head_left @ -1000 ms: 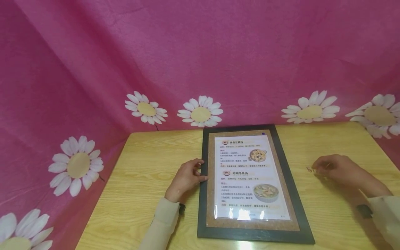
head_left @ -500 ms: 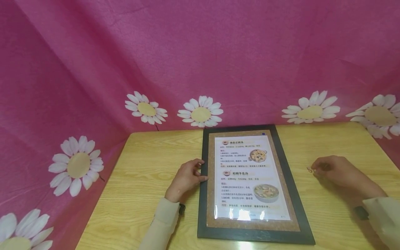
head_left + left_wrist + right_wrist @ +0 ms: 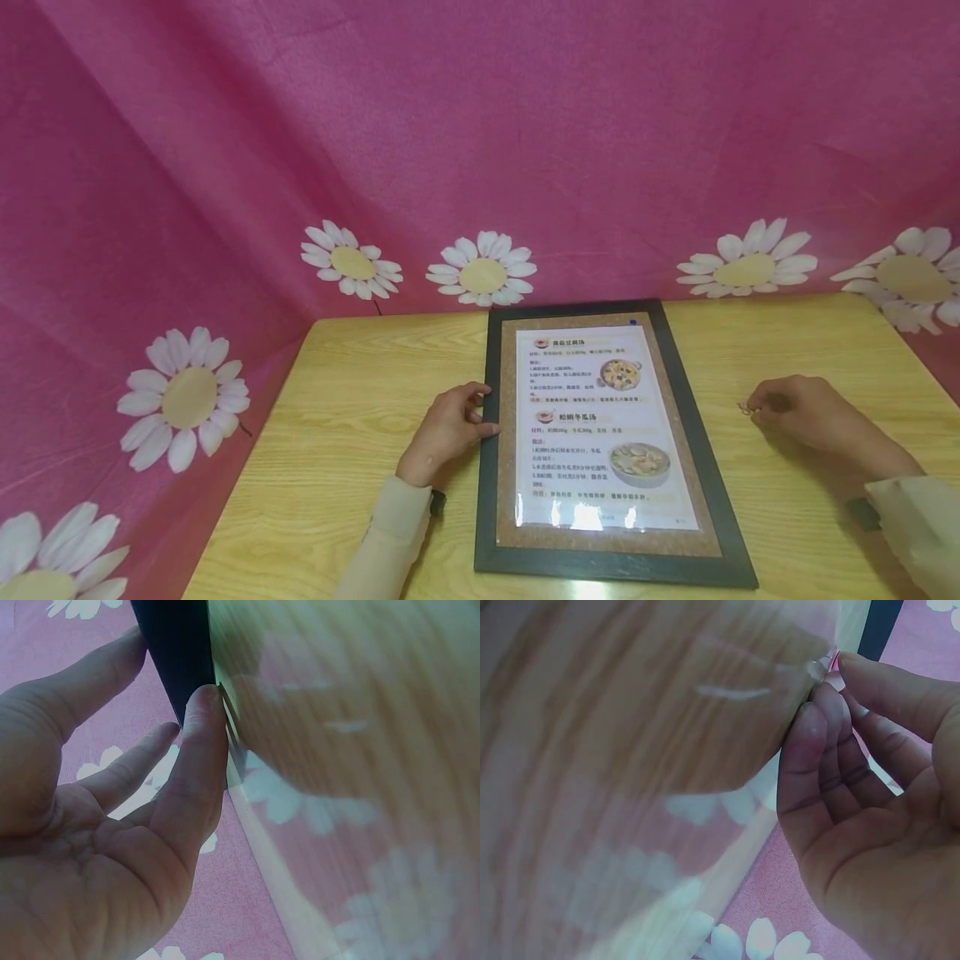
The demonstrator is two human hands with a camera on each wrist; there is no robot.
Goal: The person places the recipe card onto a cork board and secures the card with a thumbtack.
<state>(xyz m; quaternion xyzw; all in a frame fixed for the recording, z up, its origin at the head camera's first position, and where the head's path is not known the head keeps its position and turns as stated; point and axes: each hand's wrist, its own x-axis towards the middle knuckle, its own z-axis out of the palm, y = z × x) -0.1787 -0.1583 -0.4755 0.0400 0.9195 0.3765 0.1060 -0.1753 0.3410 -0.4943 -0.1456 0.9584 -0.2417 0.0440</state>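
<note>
A cork board with a dark frame lies on the wooden table, bearing a clear-covered recipe sheet with two soup pictures. My left hand rests at the board's left edge, thumb and fingertips touching the dark frame with the fingers loosely bent. To the right of the board, my right hand is low over the table. Its thumb and fingertips come together at a small reddish, looped thing. In the right wrist view, a clear and pink bit shows between the fingertips; its kind is too small to tell.
A blue pin sits in the cork near the board's top right corner. Pink cloth with large white daisies hangs behind and to the left of the table.
My right hand has shifted slightly left, its fingertips staying by the small reddish thing, which now shows less. My left hand and the board have not visibly moved.
</note>
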